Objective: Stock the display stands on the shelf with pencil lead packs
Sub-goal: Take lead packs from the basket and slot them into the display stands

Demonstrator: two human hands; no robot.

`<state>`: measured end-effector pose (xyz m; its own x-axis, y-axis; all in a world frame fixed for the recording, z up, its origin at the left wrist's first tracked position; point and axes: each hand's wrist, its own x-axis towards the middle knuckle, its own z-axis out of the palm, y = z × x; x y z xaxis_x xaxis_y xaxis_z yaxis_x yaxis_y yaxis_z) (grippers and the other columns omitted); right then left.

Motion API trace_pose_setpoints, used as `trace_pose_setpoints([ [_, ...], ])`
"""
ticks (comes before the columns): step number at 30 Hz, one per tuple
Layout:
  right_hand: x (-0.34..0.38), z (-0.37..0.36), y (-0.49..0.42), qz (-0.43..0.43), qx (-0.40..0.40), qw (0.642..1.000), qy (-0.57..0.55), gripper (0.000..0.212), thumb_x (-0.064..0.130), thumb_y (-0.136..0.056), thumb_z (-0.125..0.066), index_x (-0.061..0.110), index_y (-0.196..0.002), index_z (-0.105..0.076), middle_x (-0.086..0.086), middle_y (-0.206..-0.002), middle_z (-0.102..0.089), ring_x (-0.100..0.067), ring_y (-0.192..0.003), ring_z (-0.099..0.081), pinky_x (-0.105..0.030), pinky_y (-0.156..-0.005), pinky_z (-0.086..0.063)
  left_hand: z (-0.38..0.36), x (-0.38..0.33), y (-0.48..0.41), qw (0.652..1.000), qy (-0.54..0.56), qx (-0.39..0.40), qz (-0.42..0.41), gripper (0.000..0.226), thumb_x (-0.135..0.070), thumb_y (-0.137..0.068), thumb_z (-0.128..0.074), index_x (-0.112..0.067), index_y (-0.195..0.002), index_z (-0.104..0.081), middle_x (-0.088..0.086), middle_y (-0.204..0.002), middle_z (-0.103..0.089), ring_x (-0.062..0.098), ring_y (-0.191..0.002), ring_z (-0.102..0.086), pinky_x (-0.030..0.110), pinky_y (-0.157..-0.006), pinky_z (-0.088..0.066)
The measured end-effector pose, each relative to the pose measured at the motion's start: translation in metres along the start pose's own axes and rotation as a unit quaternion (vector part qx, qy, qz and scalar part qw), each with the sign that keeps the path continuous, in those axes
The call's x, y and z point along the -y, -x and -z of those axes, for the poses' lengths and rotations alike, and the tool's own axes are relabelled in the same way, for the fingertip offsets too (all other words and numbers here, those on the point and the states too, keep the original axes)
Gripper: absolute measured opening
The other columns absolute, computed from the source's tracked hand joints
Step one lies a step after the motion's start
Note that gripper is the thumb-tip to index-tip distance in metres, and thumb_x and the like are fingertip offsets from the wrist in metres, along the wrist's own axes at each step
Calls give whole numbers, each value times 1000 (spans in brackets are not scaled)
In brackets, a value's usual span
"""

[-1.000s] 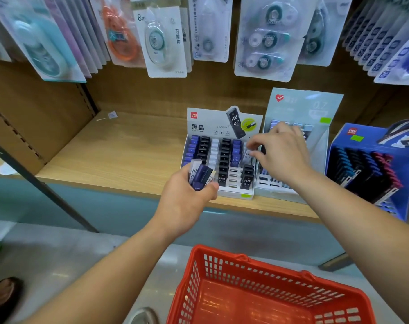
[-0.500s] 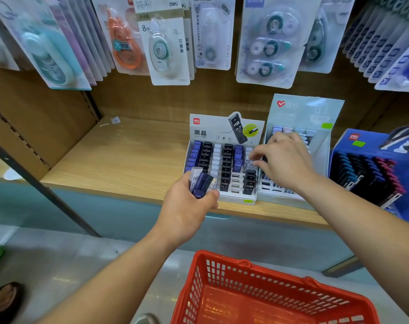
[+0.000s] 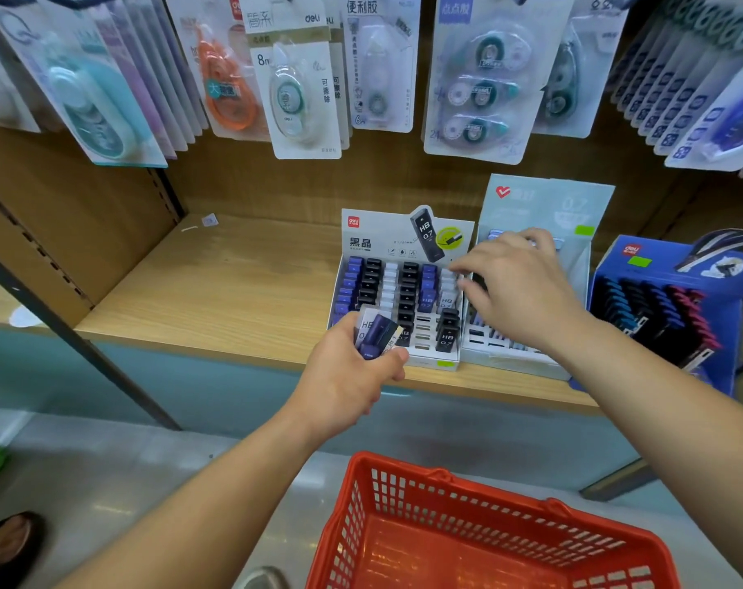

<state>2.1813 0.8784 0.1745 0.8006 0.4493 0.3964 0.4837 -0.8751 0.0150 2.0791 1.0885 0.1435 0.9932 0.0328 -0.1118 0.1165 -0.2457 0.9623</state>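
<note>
left grip: a small bunch of packs [image 3: 376, 338] is gripped in the left hand [image 3: 348, 378], with the thumb laid across the front. One purple and one white pack can be made out.
pack axis: the long axes are pointed up and away toward the shelf [image 3: 233, 291], tipped a little right.
right grip: the right hand [image 3: 520, 291] is held palm down with its fingers [image 3: 463, 269] curled onto the right-most column of the left stand [image 3: 374, 242]. Whether a pack is pinched cannot be told, since the palm hides it.
packs to slots: open slots [image 3: 422, 329] are seen in the front rows of the left stand, just beyond and to the right of the held packs.
nearer hand: the left hand is closer to those slots but is loaded. The right hand is placed directly above the stand, so it is judged to be the feeding hand.
pick direction: from the right hand, the held packs lie down and to the left, near but not touching.
right stand [image 3: 543, 201]: bare front slots are shown, and the back row is mostly covered by the right hand.
fit: packs are probably to be turned upright, label forward, to match the stocked rows.
basket [image 3: 446, 478]: seen low, under both forearms.
</note>
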Motion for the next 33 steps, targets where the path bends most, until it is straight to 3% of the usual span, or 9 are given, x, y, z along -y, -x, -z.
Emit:
trace_pose_setpoints([
  [3,21,26,25,-38,19,979,-197,18,27,-98,-58,29,-107,-74,21,-95,-69,-5,-90,-59,-32,-95,-39,-9,-3,1,999,1,39,-4,20,-18,-94,-69,-14,-108,-55,4,-74,-72,16,-49,-47,30,-47,-42],
  [6,38,36,45,-96,107,910,-388,14,24,-96,-64,25,-103,-75,11,-82,-74,-5,-81,-67,-30,-83,-53,-20,-7,6,996,3,86,-12,23,-16,-94,-69,-16,-113,-55,3,-72,-71,13,-48,-50,27,-45,-43],
  [10,30,37,58,-123,157,875,-440,5,22,-89,-74,22,-94,-76,-4,-78,-73,-17,-77,-70,-42,-84,-56,-31,-12,13,991,14,132,-13,27,-16,-95,-69,-12,-116,-53,4,-77,-72,18,-55,-58,29,-50,-49],
  [18,11,48,81,-138,183,844,-485,8,12,-92,-71,10,-85,-72,-2,-67,-71,-15,-66,-69,-33,-72,-58,-42,-18,20,976,86,201,6,25,-21,-96,-65,-11,-118,-57,11,-88,-74,24,-70,-69,35,-65,-60],
  [21,4,49,91,-218,143,786,-560,11,9,-96,-64,8,-85,-65,-5,-71,-71,-20,-69,-70,-34,-72,-58,-39,-19,19,980,82,181,23,39,-29,-93,-64,-4,-121,-54,13,-93,-76,24,-70,-70,34,-59,-59],
  [23,0,50,94,-275,113,735,-609,9,8,-97,-62,6,-89,-62,-11,-76,-74,-26,-72,-74,-34,-72,-59,-36,-20,17,986,54,159,19,35,-27,-98,-61,-1,-119,-53,12,-95,-77,21,-64,-66,30,-49,-52],
  [25,-4,51,98,-288,95,720,-625,4,7,-98,-61,6,-94,-62,-15,-80,-75,-30,-78,-76,-33,-72,-62,-36,-20,17,987,50,149,18,24,-24,-100,-60,-4,-111,-52,12,-94,-77,17,-55,-54,26,-45,-40],
  [29,-9,49,104,-242,121,776,-570,27,2,-98,-57,21,-114,-65,-6,-75,-72,-28,-78,-75,-36,-76,-60,-41,-23,15,993,32,112,14,18,-20,-100,-61,-11,-99,-46,12,-82,-75,14,-51,-39,23,-43,-28],
  [33,-11,42,111,-176,154,867,-440,13,23,-89,-73,35,-95,-70,12,-84,-68,-14,-75,-69,-31,-74,-52,-50,-29,15,996,30,83,6,22,-17,-98,-64,-15,-89,-44,9,-67,-70,16,-53,-39,25,-45,-28],
])
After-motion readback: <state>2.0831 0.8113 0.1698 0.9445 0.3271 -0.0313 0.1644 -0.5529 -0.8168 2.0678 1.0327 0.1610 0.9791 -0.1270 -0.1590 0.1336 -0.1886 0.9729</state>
